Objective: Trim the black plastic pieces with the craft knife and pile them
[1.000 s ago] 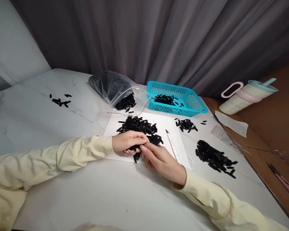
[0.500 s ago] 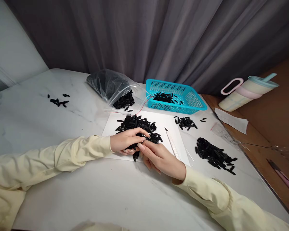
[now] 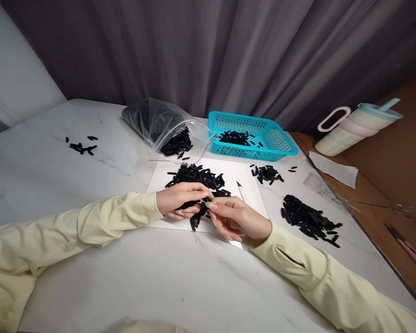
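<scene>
Small black elongated pieces [image 3: 194, 175] lie heaped on a white sheet [image 3: 159, 175]. My left hand [image 3: 182, 200] is curled round several black pieces at the front of the heap. Against its fingertips, the thumb and forefinger of my right hand [image 3: 232, 212] are pinched together; a dark piece shows between the two hands, but who grips it is unclear. The other right fingers are loosely bent. Behind the right hand a pencil [image 3: 240, 188] lies on the sheet, partly hidden by the hand.
A clear bag [image 3: 152, 122] of black pieces and a blue basket [image 3: 287, 148] holding more stand behind the sheet. Further piles [image 3: 308, 219] lie right and far left. A tumbler [image 3: 350, 132], a paper strip [image 3: 334, 169] and a pink-handled tool [image 3: 411, 249] are at the right.
My right hand has shifted slightly right and up, its lower fingers more spread. More black pieces show under my left hand. The whole view has shifted slightly.
</scene>
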`<state>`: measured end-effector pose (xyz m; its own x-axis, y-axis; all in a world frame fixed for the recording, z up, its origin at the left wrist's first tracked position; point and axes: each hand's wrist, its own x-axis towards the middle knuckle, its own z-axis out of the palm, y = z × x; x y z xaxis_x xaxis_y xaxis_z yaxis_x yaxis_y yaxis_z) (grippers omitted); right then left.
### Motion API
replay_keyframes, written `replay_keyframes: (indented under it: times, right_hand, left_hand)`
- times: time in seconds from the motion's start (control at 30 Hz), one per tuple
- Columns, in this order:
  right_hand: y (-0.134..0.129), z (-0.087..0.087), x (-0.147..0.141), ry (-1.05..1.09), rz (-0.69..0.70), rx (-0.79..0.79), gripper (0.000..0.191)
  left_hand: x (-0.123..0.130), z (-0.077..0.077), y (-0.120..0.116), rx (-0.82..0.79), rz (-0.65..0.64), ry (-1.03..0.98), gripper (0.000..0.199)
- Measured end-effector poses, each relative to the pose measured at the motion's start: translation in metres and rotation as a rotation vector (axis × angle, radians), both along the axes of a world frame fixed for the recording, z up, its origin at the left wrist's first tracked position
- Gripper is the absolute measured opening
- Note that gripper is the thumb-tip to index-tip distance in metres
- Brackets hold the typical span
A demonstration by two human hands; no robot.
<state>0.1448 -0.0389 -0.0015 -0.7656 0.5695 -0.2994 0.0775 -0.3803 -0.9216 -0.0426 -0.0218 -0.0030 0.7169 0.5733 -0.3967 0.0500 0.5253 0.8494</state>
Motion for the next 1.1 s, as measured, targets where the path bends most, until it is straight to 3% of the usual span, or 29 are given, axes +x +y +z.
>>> replay_keyframes:
  times: [0.2, 0.37, 0.9, 1.1]
  right_hand:
    - [0.005, -0.0028, 0.0042, 0.091, -0.031, -0.075, 0.03]
    - [0.0062, -0.0054, 0.0044, 0.141, -0.013, -0.08, 0.028]
    - [0.0055, -0.0048, 0.0055, 0.167, -0.02, -0.068, 0.019]
    - [-0.0007, -0.004, 0.002, 0.086, -0.096, 0.025, 0.021]
  left_hand:
    - [0.0017, 0.0024, 0.0001, -0.038, 0.006, 0.043, 0.037]
    - [0.0016, 0.0006, 0.0028, -0.058, -0.086, 0.042, 0.05]
    - [-0.0036, 0.0016, 0.0056, -0.135, -0.089, -0.005, 0.035]
    - [-0.0034, 0.0015, 0.0046, -0.135, -0.084, -0.002, 0.035]
